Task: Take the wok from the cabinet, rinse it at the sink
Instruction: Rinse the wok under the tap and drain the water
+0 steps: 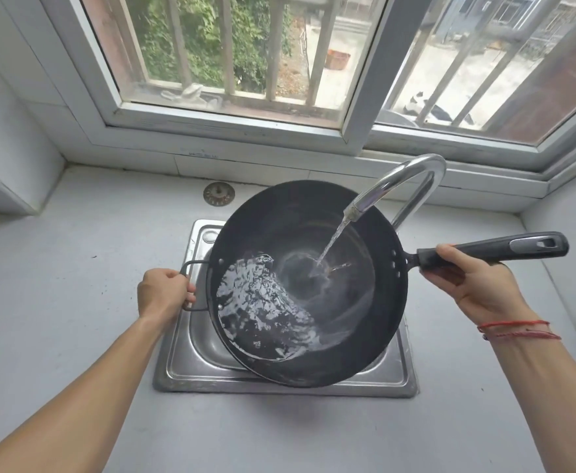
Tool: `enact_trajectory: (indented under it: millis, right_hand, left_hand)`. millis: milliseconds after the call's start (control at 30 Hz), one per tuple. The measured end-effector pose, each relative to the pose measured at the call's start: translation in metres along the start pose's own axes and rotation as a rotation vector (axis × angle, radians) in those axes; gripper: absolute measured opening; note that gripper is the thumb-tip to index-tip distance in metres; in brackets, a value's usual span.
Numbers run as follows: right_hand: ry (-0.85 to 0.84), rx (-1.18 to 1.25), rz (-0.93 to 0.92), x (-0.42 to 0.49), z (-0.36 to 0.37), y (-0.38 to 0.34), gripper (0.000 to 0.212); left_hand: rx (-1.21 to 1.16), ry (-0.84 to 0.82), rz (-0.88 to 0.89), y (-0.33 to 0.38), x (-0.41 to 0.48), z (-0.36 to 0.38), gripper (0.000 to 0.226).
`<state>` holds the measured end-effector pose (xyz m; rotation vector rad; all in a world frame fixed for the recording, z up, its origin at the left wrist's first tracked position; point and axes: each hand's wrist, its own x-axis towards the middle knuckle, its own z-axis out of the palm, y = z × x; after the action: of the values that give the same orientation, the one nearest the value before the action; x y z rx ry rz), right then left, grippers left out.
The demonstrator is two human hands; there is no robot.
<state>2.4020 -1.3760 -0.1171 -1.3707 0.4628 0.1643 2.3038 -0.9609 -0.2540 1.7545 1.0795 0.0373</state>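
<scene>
A large black wok point(361, 322) hangs over the steel sink point(184, 367), tilted down toward its near left side. Water pours from the curved chrome faucet point(402, 182) into the wok's middle and pools against the lower left wall. My left hand point(163, 295) grips the small wire loop handle on the wok's left rim. My right hand point(467, 278) holds the long black handle close to where it joins the pan. The wok hides most of the sink basin.
A grey countertop point(75, 268) surrounds the sink on all sides. A round metal drain strainer point(219, 194) lies on the counter behind the sink. A white-framed window with bars stands behind the faucet. A white wall edge juts in at the left.
</scene>
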Motion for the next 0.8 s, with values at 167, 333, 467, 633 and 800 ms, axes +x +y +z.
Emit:
enact_trajectory:
  millis: [167, 333, 467, 633, 800]
  right_hand:
    - [0.018, -0.078, -0.025, -0.015, -0.003, -0.003, 0.012]
    - [0.088, -0.158, -0.052, -0.025, -0.007, -0.005, 0.011]
    - [0.133, -0.226, -0.094, -0.032, -0.011, -0.01, 0.015]
    - [0.185, -0.308, -0.132, -0.039, -0.017, -0.016, 0.024]
    - [0.222, -0.34, -0.158, -0.042, -0.023, -0.022, 0.023]
  left_hand:
    - [0.081, -0.04, -0.013, -0.005, -0.002, 0.0, 0.023]
    - [0.127, -0.07, -0.019, -0.005, -0.007, 0.005, 0.023]
    - [0.154, -0.104, -0.02, -0.007, -0.009, 0.011, 0.021]
    - [0.202, -0.156, -0.012, -0.006, -0.012, 0.022, 0.02]
    - [0.236, -0.211, -0.034, -0.003, -0.013, 0.034, 0.019]
